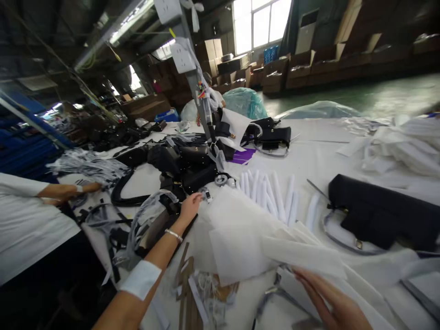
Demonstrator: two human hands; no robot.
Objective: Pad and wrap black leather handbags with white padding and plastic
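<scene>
My left hand [189,210] reaches over the table with its fingers drawn together. Its fingertips are at a small plastic-wrapped piece with a dark part [206,195]; what lies between them is too small to make out. Black bags [194,176] lie just beyond that hand. My right hand [332,298], at the lower right, has its fingers stretched out against white paper sheets [309,254]; its thumb is hidden. Thin white sheets [237,229] are spread between my hands. Near the right hand lies a strap in clear wrapping [275,291].
Rolled white paper tubes [271,195] lie mid-table. A black bag [388,213] with a wrapped strap rests at right. Wrapped straps [89,167] pile up at left, by a co-worker's hand [91,187]. A metal post [195,73] rises from the table. Brown strips [189,293] lie in front.
</scene>
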